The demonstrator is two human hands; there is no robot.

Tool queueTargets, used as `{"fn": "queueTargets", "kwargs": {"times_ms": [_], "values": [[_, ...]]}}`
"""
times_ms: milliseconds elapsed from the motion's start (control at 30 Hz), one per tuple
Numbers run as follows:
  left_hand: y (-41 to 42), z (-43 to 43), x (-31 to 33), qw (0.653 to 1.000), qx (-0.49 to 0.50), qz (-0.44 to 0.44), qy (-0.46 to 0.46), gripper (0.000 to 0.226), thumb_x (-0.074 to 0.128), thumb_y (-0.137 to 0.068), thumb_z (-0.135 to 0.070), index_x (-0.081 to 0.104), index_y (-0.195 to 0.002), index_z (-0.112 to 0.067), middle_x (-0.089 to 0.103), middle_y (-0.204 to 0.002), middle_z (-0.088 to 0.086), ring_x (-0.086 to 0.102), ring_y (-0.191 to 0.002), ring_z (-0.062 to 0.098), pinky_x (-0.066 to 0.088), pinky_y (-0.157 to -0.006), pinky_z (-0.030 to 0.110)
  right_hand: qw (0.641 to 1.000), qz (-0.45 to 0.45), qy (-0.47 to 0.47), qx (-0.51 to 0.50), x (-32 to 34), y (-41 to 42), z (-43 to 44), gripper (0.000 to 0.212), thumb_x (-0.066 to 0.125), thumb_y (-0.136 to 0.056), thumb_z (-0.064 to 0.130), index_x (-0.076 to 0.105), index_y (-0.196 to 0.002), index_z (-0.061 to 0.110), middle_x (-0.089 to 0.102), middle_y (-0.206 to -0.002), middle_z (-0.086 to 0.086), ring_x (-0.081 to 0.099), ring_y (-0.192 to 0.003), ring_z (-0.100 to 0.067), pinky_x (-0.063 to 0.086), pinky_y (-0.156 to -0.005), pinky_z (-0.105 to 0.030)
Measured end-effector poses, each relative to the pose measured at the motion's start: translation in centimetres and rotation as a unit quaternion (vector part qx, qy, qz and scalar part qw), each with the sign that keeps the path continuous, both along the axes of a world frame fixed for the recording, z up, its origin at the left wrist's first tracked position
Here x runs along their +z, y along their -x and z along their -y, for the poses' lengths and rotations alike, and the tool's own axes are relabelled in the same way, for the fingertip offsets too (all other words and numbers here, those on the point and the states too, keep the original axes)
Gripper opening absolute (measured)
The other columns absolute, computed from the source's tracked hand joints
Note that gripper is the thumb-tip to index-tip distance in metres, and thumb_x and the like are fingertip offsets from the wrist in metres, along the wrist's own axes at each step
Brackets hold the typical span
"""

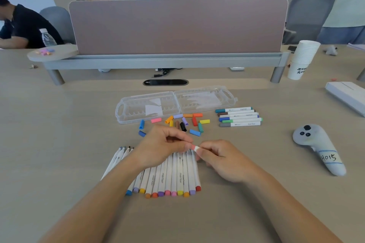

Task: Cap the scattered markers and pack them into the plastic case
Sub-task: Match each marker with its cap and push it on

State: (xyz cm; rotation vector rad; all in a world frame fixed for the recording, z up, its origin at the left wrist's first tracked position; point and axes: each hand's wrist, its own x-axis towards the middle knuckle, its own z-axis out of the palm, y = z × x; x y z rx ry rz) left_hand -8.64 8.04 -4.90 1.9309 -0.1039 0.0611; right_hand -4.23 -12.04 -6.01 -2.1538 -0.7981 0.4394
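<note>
Left hand pinches a pink cap against a marker — right hand pinches that marker, above the row.

Table: clear case, loose caps, uncapped marker row, capped markers, controller, cup stack.

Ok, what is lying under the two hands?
A row of white markers on the table, coloured ends toward the person. The left hand and right hand, pinching a single marker between them, cover most far tips, so those cannot be seen.
</note>
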Motion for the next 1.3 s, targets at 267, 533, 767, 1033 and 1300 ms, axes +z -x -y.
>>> {"fn": "queueTargets", "kwargs": {"times_ms": [267,533,767,1033,1300], "values": [[-0.5,1.1,0.5,1.0,-0.011,-0.009,0.009,0.009,0.071,-0.084,-0.001,0.076,-0.091,-0.005,0.07,-0.068,0.0,0.064,-0.065,0.01,0.053,-0.069,0.021,0.997,0.076,-0.026,0.006,-0.1,0.1,0.4,0.028,0.048,-0.101,0.034,0.063,-0.08,0.022,0.053,-0.064,0.009,0.045,-0.061,-0.005,0.039,-0.06,-0.029],[-2.7,-0.4,2.7,0.999,0.013,-0.029,-0.028,0.016,0.064,-0.092,-0.024,0.073,-0.103,-0.015,0.075,-0.09,0.002,0.071,-0.082,0.015,0.055,-0.078,0.021,0.989,0.104,0.104,-0.017,0.5,1.3,-1.2,0.02,0.062,-0.09,0.038,0.049,-0.075,0.033,0.058,-0.077,0.007,0.056,-0.069,-0.009,0.045,-0.06,-0.025],[-8.7,0.2,1.0,0.931,0.053,0.023,-0.359,0.021,0.06,-0.095,-0.026,0.07,-0.112,-0.021,0.065,-0.109,-0.005,0.058,-0.093,0.011,0.047,-0.084,0.026,0.962,0.118,0.225,-0.101,0.7,0.0,0.6,0.015,0.061,-0.086,0.032,0.051,-0.079,0.024,0.049,-0.082,0.005,0.053,-0.072,-0.013,0.039,-0.056,-0.025],[-12.0,2.5,-0.8,0.872,0.071,-0.005,-0.485,0.019,0.06,-0.092,-0.035,0.074,-0.093,-0.022,0.066,-0.093,0.002,0.06,-0.087,0.02,0.052,-0.077,0.033,0.971,0.056,0.038,-0.228,1.8,-1.0,2.5,0.029,0.062,-0.079,0.024,0.039,-0.062,0.017,0.047,-0.062,0.001,0.049,-0.054,-0.02,0.038,-0.05,-0.029],[-11.7,2.7,-0.6,0.904,0.153,-0.019,-0.399,0.029,0.064,-0.085,-0.016,0.062,-0.112,-0.026,0.059,-0.099,0.002,0.065,-0.079,0.021,0.059,-0.068,0.033,0.906,-0.221,-0.228,-0.279,2.7,-0.8,2.2,0.013,0.049,-0.089,0.009,0.055,-0.077,0.01,0.064,-0.058,-0.009,0.06,-0.051,-0.02,0.038,-0.056,-0.032]]}}
